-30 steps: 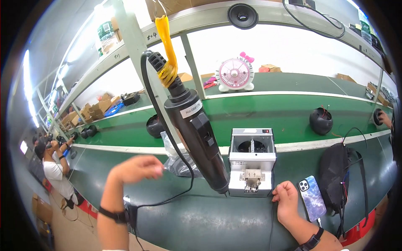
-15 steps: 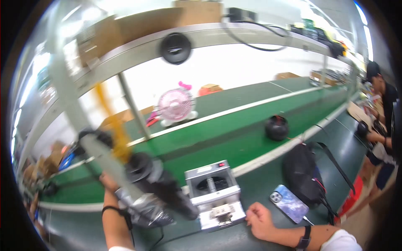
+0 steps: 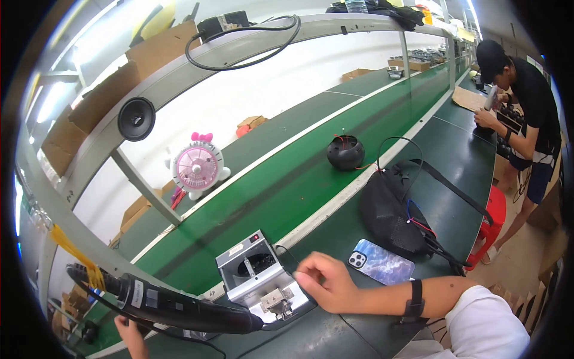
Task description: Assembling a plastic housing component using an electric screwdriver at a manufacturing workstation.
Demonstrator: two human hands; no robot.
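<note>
My right hand (image 3: 326,282) is loosely curled beside the right edge of a small silver machine (image 3: 244,291). The fingers bend in, the thumb lies near them, and nothing shows in the grip. This machine looks like a screw feeder, with a dark round well, a red switch and a metal block in front. Left of it hangs a black electric screwdriver (image 3: 173,306), tilted, its nose end near the machine's front. Beyond the screwdriver, at the lower left, only part of my left hand (image 3: 124,329) shows; its fingers are mostly hidden.
A phone (image 3: 382,262) and a black bag (image 3: 391,206) lie right of my hand. On the green belt (image 3: 263,203) sits a black round housing (image 3: 345,152); behind stands a pink fan (image 3: 197,169). A frame post rises at left. A co-worker (image 3: 520,102) stands at far right.
My view has swung right, so the scene sits further left. The right hand is still beside the machine, fingers curled. The left hand has slipped lower, mostly behind the screwdriver.
</note>
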